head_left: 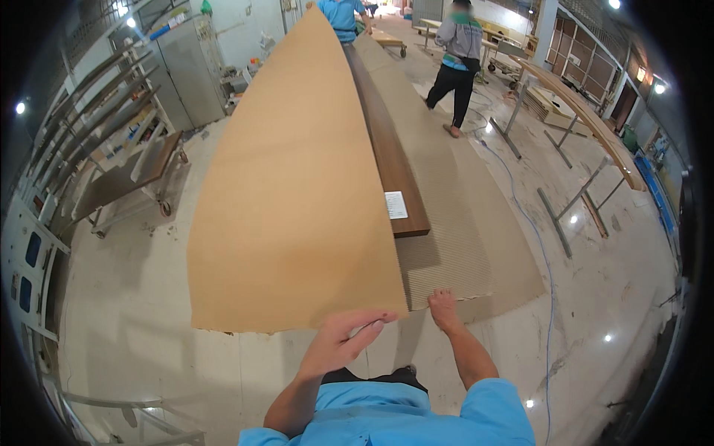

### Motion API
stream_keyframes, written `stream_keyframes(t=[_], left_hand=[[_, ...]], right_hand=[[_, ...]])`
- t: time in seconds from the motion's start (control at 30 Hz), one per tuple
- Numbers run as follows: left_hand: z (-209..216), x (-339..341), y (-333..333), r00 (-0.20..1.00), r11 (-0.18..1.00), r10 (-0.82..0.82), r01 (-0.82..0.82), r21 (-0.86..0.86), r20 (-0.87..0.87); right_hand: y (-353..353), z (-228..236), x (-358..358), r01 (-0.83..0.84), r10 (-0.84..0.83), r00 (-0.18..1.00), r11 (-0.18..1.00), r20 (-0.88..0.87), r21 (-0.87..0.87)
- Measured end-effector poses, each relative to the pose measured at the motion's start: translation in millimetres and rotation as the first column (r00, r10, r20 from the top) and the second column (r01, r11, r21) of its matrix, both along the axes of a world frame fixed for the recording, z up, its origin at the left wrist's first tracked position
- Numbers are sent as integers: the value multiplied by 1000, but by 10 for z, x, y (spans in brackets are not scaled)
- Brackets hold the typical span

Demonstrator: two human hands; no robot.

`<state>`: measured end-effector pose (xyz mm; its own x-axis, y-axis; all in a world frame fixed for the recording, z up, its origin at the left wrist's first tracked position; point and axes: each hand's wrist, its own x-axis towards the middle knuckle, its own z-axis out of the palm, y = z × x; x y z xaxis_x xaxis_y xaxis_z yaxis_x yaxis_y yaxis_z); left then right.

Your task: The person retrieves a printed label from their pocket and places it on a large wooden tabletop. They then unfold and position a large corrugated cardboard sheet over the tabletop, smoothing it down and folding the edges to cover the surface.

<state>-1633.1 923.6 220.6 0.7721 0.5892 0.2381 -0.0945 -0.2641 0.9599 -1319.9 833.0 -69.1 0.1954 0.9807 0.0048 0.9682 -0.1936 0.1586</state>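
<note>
My left hand [348,340] pinches the near right corner of a long, smooth tan cardboard sheet [290,193], which is lifted and stretches away from me. The near edge of a ribbed corrugated cardboard sheet [454,245] is gripped in my right hand [444,311]. Between the two sheets lies a long dark brown wooden panel [401,171] with a white paper label [396,205] near its end. The tan sheet covers its left part. At the far end a person in a blue shirt [341,18] stands by the sheets, a hand at the tan sheet's tip.
Another person in a grey top [459,44] is on the right, beyond the sheets. A blue cable [541,238] runs along the floor there. Metal stands [573,204] hold a long wooden piece [587,111]. A wheeled cart [130,178] and a grey cabinet [182,74] stand left.
</note>
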Motion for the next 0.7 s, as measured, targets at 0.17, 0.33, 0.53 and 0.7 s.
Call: stream_keyframes(t=[0.17,0.33,0.53,0.7], left_hand=[[610,-646,507,776,977,-33,157,-142,630],[612,-610,1060,560,812,-304,576,-98,771],[588,-541,1116,556,604,-275,735,-309,784],[548,-376,1041,630,574,-315,722,-386,710]], right_hand=[[98,-178,-145,190,-189,979,982,80,-7],[213,-148,-232,414,-412,910,906,41,-83],[93,-57,-246,471,-479,878,862,-5,187],[219,-244,-427,764,-748,598,424,-288,487]])
